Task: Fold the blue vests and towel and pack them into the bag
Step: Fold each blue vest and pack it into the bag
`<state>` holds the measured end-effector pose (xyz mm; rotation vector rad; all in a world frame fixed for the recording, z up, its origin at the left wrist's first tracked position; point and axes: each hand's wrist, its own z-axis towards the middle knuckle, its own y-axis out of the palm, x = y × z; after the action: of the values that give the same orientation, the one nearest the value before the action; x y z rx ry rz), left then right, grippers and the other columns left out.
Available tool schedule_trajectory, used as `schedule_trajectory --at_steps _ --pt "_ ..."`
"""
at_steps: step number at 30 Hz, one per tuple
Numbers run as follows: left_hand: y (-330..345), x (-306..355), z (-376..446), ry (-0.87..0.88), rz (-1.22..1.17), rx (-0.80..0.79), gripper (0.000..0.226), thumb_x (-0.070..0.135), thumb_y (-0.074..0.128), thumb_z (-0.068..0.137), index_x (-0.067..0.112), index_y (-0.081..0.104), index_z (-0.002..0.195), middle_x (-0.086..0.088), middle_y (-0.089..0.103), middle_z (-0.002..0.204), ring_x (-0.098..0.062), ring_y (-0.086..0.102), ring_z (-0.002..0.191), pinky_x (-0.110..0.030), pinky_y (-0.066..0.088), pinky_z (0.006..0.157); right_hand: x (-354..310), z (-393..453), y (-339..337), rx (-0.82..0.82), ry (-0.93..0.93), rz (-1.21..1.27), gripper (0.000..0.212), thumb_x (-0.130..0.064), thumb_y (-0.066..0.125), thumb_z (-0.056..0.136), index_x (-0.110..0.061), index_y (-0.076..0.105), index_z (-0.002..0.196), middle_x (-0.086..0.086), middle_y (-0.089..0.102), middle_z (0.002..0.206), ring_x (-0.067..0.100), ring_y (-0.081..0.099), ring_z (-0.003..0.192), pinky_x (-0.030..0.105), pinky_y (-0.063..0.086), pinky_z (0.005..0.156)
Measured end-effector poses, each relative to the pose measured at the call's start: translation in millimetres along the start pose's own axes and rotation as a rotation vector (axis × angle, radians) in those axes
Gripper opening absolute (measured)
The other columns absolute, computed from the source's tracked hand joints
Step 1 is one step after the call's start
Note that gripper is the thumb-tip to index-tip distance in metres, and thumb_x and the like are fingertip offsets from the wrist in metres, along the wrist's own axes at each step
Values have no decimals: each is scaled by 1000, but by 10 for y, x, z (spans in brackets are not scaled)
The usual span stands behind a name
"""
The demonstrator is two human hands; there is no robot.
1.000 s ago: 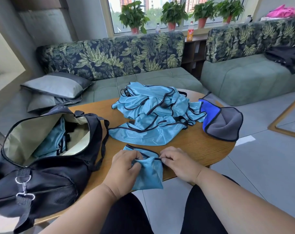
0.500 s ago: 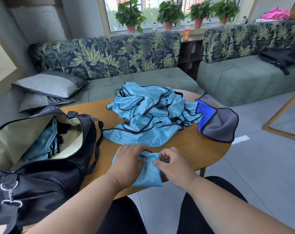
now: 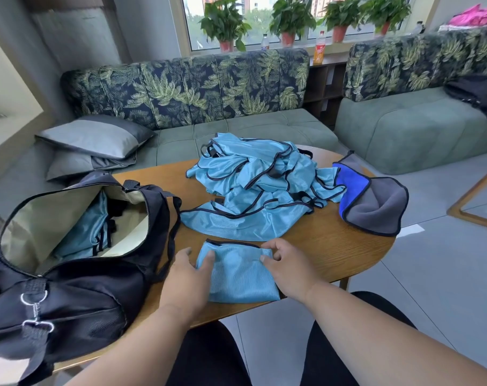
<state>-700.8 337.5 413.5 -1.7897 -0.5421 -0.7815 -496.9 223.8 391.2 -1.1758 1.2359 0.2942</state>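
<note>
Lounge setting, round wooden table [image 3: 334, 246] in front of a leaf-print sofa [image 3: 186, 87]. Progress looks like early-to-mid. One folded vest [image 3: 236, 274] lies at the near table edge between both hands. Left hand [image 3: 186, 277] rests flat on its left edge, fingers straight and slightly spread, fingertips on the fabric. Right hand [image 3: 286, 270] is at its right top corner, thumb and forefinger pinching the fold there, other fingers loosely curled. That vest reads as folded small and ready to pack, my judgement. Black duffel bag [image 3: 78, 296] sits just left of the left-hand fingers, unzipped, mouth wide open; at least one folded blue vest [image 3: 89, 232] is already inside, exact count can't tell. Still to do: pile of unfolded blue vests [image 3: 259, 190] just beyond the fingertips, several pieces tangled. Blue-and-grey towel [image 3: 373, 201] is beyond and right of the right-hand fingers, draped off the table edge, loosely doubled, not packed.
</note>
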Motion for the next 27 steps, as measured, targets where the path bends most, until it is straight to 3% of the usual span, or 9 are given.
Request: schedule_trajectory --at_steps 5,9,12,15,17,19,21,24,27 --pt "-37 188 153 -186 -220 -156 95 79 67 79 15 54 147 -2 65 134 -26 63 121 -38 49 100 -10 -3 12 24 0 -41 12 -33 64 100 -39 65 110 -12 51 59 6 48 54 30 44 59" --pt "-100 221 206 -266 -564 -329 61 55 87 78 10 76 118 -7 80 110 -30 76 102 -46 57 100 -44 -41 -31 -16 19 -39 22 -26 58 100 -37 64 118 -13 57 67 5 52 59 26 43 59" --pt "-160 296 102 -168 -703 -413 33 26 77 96 1 74 118 -16 79 111 -34 77 103 -48 58 100 -139 -77 -97 -81 37 -23 38 -25 59 95 -37 60 131 -11 60 104 7 61 83 23 50 72" --pt "-324 347 -2 23 -672 -462 26 21 71 99 1 74 116 -18 77 115 -34 75 108 -43 59 97 -307 -37 -216 -224 -23 -23 64 -20 62 91 -36 47 150 -11 40 139 6 50 123 16 42 94" --pt "-488 430 -73 145 -603 -493 21 17 71 98 1 74 112 -17 78 112 -31 75 103 -36 60 88 -488 -7 -295 -396 -123 -68 82 -28 71 85 -43 35 158 -12 34 149 6 39 139 22 37 112" --pt "-674 518 -133 252 -535 -535 18 14 73 96 1 73 108 -18 78 109 -26 75 95 -33 58 83 -736 11 -343 -540 -175 -71 90 -38 84 81 -46 35 156 -13 44 150 2 47 137 24 39 116" --pt "-825 586 -174 346 -458 -557 22 18 81 91 1 72 102 -20 77 103 -27 70 89 -37 56 82 -967 4 -376 -627 -192 -69 76 -35 90 82 -44 47 144 -18 61 136 -5 59 123 17 46 107" --pt "-1025 625 -220 447 -385 -539 22 27 87 84 13 71 86 -10 72 88 -21 63 80 -33 51 73 -1219 -2 -314 -731 -218 -63 55 -34 90 81 -37 62 129 -10 73 125 7 68 118 34 53 108" --pt "-1229 603 -256 468 -407 -461 18 14 84 88 10 67 84 -6 70 81 -16 61 73 -26 51 65 -1379 5 -158 -781 -199 -30 48 -33 89 83 -28 67 125 -4 76 122 16 72 115 44 55 106"
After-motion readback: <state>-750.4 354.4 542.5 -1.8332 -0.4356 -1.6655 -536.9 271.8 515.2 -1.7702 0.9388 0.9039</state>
